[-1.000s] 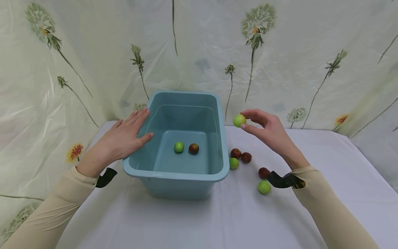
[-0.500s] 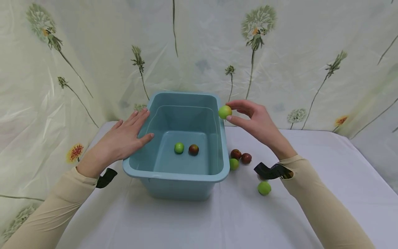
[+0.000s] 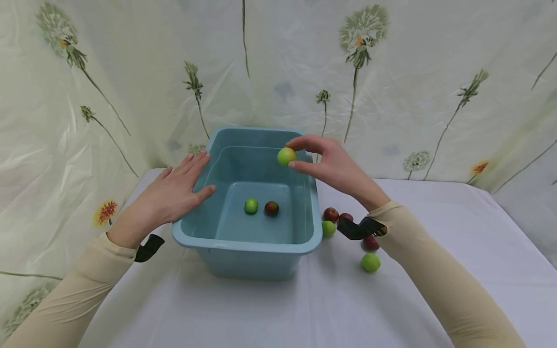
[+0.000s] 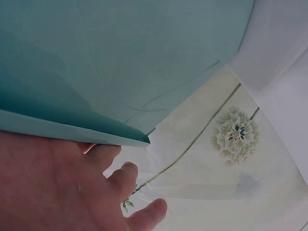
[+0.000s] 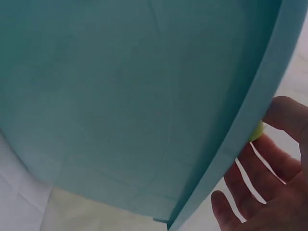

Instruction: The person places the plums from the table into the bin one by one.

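Pinched between thumb and fingertips of the right hand (image 3: 332, 162), over the inside of a blue tub (image 3: 248, 248): a round green fruit (image 3: 286, 156), jutting out to the left of that hand, well apart from the tub's floor below. Probably light and firm, with a smooth skin apt to roll or slip under an off-centre squeeze (real or imitation, cannot tell). Best held just so, by opposite sides across the widest part, with gentle pressure to guard against bruising. Laid over the tub's rim with straight fingers and thumb apart, holding nothing: the left hand (image 3: 174, 193). To the right of the left hand, low on the tub's floor: a second green fruit (image 3: 251, 206) near a dark red fruit (image 3: 271, 209). Below the right hand, outside the tub on white cloth (image 3: 243, 314): a third green fruit (image 3: 328, 228) close to two red fruits (image 3: 330, 214). Below the right wrist: a lone red fruit (image 3: 371, 244), partly hidden by a black wrist mount (image 3: 357, 229), and a fourth green fruit (image 3: 371, 262).
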A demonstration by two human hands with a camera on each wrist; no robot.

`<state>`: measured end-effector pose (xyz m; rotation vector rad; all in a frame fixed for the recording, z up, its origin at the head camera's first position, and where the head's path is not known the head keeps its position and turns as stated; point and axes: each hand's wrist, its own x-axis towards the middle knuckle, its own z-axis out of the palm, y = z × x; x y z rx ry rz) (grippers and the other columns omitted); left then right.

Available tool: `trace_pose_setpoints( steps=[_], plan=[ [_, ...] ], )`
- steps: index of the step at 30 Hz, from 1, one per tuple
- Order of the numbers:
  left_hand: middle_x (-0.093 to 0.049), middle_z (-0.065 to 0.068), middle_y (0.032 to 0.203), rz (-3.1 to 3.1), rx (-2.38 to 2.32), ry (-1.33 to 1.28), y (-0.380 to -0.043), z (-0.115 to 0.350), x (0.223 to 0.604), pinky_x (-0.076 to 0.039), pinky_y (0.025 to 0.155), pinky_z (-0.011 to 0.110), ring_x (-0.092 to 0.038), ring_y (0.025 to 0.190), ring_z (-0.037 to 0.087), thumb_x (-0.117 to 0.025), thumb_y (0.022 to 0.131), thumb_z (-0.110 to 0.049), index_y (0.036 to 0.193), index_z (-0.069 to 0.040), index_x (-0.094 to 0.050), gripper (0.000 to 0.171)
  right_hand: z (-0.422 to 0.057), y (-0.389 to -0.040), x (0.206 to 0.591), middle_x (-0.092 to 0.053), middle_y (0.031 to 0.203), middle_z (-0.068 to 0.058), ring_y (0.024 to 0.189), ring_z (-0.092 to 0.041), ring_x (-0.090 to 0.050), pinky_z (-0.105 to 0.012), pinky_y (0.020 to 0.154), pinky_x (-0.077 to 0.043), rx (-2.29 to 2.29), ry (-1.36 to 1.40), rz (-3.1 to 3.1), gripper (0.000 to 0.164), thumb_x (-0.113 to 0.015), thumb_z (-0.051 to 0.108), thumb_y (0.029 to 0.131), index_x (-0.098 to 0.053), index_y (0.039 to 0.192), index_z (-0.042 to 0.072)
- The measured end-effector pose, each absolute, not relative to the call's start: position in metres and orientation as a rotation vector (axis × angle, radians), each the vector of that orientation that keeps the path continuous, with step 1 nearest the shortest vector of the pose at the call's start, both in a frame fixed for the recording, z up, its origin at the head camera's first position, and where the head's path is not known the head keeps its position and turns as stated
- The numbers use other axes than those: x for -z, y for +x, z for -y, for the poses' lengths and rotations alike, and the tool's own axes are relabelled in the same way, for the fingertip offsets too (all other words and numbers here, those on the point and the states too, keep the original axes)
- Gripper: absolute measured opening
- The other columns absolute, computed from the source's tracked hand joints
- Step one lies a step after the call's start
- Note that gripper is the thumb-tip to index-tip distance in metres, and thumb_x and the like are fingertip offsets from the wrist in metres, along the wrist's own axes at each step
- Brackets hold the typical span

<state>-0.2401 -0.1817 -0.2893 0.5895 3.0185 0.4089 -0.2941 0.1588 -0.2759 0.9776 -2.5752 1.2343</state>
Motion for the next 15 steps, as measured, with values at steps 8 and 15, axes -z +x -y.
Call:
trace_pose_setpoints(
  steps=[8, 15],
  plan=[
    [-0.002, 0.006, 0.165, -3.012, -0.407, 0.577, -0.239, 0.182, 0.29, -0.008, 0.113, 0.063, -0.001, 0.15, 0.03, -0.043, 0.103, -0.047, 0.16, -0.012, -0.005, 0.077, -0.14, -0.302, 0.275, -0.064, 0.118, 0.006, 0.114, -0.011, -0.055, -0.043, 0.1, -0.041, -1.112, 1.063, 2.641, 0.038, -0.076, 0.029, 0.088, -0.066, 0.123, 0.018],
    [-0.002, 0.006, 0.165, -3.011, -0.408, 0.588, -0.24, 0.182, 0.29, -0.008, 0.113, 0.063, -0.001, 0.15, 0.03, -0.043, 0.103, -0.046, 0.16, -0.012, -0.006, 0.076, -0.129, -0.303, 0.276, -0.065, 0.117, 0.005, 0.114, -0.01, -0.055, -0.038, 0.098, -0.043, -1.087, 1.116, 2.677, 0.035, -0.077, 0.028, 0.087, -0.068, 0.12, 0.018]
  ],
)
